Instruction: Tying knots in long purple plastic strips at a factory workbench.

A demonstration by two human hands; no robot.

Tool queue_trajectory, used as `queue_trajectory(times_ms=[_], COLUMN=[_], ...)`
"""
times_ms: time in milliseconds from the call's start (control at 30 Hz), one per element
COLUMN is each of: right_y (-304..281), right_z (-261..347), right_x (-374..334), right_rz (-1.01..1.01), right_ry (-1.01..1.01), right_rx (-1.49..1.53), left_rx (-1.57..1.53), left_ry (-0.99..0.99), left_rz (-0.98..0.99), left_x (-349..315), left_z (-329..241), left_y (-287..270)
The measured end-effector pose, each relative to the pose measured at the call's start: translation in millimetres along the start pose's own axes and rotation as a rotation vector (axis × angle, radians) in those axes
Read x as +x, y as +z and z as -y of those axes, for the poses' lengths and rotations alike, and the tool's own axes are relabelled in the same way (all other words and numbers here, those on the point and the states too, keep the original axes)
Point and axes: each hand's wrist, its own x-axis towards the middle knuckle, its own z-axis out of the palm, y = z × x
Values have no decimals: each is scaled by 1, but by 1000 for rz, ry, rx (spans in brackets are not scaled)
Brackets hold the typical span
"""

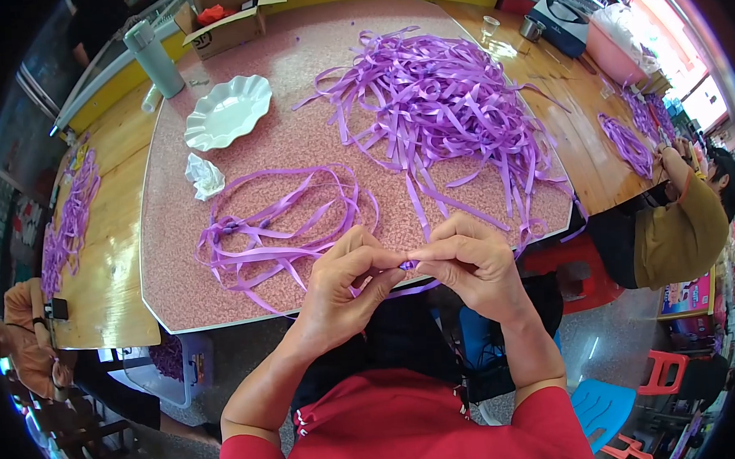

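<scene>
My left hand (350, 284) and my right hand (469, 266) meet just past the near edge of the pink speckled table. Both pinch a purple ribbon (408, 265) between thumb and fingertips; the small bit between them is mostly covered. Left of my hands lies a loose coil of purple ribbon (257, 255) with a few darker purple pieces on it. Beyond my right hand rises a big tangled heap of purple ribbons (452, 100), with some strands trailing toward me.
A white scalloped dish (228, 112) and a crumpled white tissue (205, 177) lie at the left. Behind them stand a pale green bottle (154, 59) and an open cardboard box (228, 31). People sit at wooden tables on both sides, near more ribbons (627, 146). A blue stool (601, 411) stands lower right.
</scene>
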Motion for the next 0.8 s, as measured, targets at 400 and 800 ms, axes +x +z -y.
queue_trajectory(times_ms=[400, 800], right_y=[3, 23], right_z=[8, -10], right_x=[-1, 4], right_rz=[4, -120], right_ry=[-66, -176], right_rx=[-153, -172], left_rx=[70, 14], left_ry=[-14, -62], left_rz=[49, -41], left_x=[5, 5], left_z=[-2, 5], left_y=[-3, -1])
